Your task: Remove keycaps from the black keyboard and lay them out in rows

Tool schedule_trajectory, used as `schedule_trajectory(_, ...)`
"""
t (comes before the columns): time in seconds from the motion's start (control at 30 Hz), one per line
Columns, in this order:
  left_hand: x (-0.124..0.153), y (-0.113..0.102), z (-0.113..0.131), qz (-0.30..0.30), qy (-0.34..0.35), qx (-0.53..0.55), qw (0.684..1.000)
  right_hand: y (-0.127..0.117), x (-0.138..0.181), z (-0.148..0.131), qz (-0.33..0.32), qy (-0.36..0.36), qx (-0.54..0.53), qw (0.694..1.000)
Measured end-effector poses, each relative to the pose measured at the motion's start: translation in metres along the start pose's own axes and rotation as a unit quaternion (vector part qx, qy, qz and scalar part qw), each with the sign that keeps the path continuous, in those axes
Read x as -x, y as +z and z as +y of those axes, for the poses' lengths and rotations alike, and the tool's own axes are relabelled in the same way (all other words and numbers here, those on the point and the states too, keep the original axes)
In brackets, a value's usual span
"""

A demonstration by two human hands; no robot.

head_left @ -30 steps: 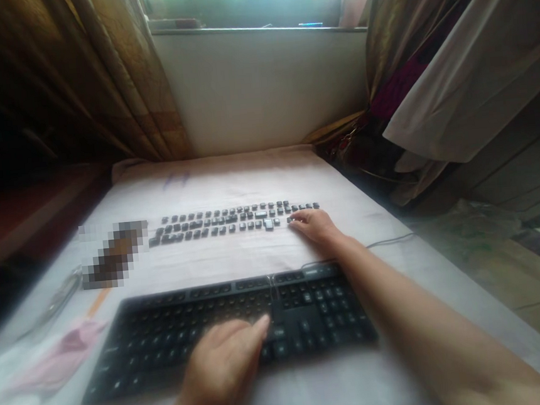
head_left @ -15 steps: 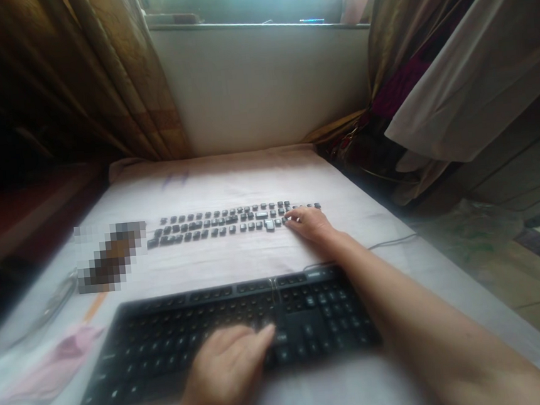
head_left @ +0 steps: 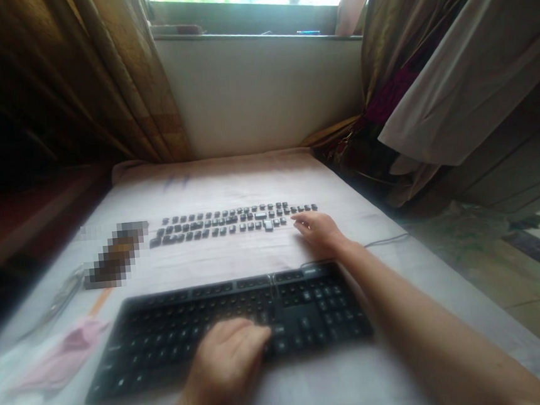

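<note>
A black computer keyboard (head_left: 304,322) lies on the sheet in front of me, its upper rows bare of many keycaps. My left hand (head_left: 231,351) rests over its middle, closed, thumb against the curled fingers; whatever they hold, if anything, is hidden. Beyond the keyboard, loose black keycaps (head_left: 232,230) lie in three rough rows. At the right end of the nearest row is my right hand (head_left: 317,228), fingers slightly apart, with nothing visible between them. Just left of its fingertips sits one keycap (head_left: 283,221). A thin wire loop (head_left: 272,282) lies across the keyboard's top edge.
On the left are a pixelated patch (head_left: 116,255), an orange strip (head_left: 100,302) and a pink cloth (head_left: 66,359). The keyboard's cable (head_left: 387,239) runs off rightward. Curtains (head_left: 113,84) and a hanging white cloth (head_left: 467,78) flank the window wall.
My right hand has drawn slightly right, away from the keycap at the end of the nearest row. My left hand stays over the keyboard. The whole view has shifted a little.
</note>
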State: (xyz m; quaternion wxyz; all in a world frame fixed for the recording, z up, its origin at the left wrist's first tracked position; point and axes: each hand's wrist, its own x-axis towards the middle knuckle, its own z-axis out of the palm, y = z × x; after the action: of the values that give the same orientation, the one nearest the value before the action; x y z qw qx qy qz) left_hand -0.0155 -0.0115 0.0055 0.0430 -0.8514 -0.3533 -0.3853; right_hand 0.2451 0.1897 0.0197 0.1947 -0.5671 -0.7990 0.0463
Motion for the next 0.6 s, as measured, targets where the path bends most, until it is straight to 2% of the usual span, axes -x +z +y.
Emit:
schedule_trajectory(0.13, -0.004, 0.000, 0.002, 0.006, -0.002, 0.007, 1.000, -0.017, 0.052, -0.023, 0.022, -0.069, -0.023, 0.997)
schedule_trajectory(0.23, -0.005, 0.001, 0.003, 0.008, -0.003, -0.001, 1.000, -0.021, 0.094, -0.048, 0.059, -0.206, -0.053, 0.975)
schedule_trajectory(0.3, -0.005, 0.001, 0.003, 0.007, -0.001, -0.010, 1.000, -0.021, 0.112, -0.063, 0.055, -0.267, -0.041, 0.961)
schedule_trajectory(0.4, -0.005, 0.000, 0.003, 0.004, 0.007, -0.027, 1.000, -0.021, 0.121, -0.080, 0.012, -0.325, 0.010, 0.946)
schedule_trajectory(0.6, -0.006, -0.001, 0.005, 0.012, 0.016, -0.040, 0.999, -0.032, 0.103, -0.099, -0.078, -0.343, 0.148, 0.924)
